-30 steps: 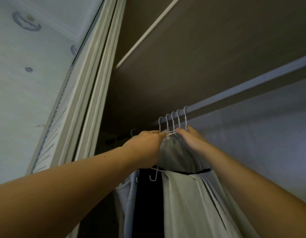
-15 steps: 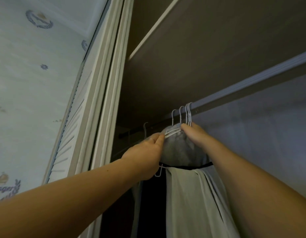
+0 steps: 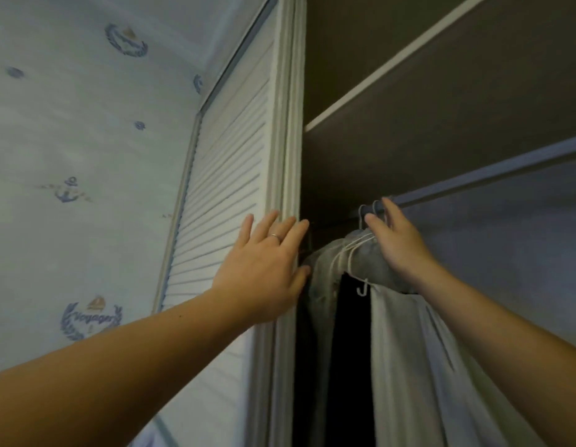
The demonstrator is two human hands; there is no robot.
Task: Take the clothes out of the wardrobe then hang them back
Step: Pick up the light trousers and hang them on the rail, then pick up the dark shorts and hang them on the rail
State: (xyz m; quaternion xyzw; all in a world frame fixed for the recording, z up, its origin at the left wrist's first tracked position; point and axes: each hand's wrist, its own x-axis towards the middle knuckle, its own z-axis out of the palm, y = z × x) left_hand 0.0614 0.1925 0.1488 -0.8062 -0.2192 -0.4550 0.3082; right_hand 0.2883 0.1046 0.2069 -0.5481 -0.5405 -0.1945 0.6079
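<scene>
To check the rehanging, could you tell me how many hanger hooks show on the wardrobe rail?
2. The left hook and the right hook sit side by side on the rail, beside the right hand; more may be hidden behind it.

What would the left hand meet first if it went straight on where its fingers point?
Probably the white door frame, right ahead of the left hand; depth is unclear, so its fingertips may already touch.

A home bedroom: nautical wallpaper [image 3: 86, 130], louvred wardrobe door [image 3: 228, 195], clothes [image 3: 403, 350] on a rail [image 3: 493, 175].
</scene>
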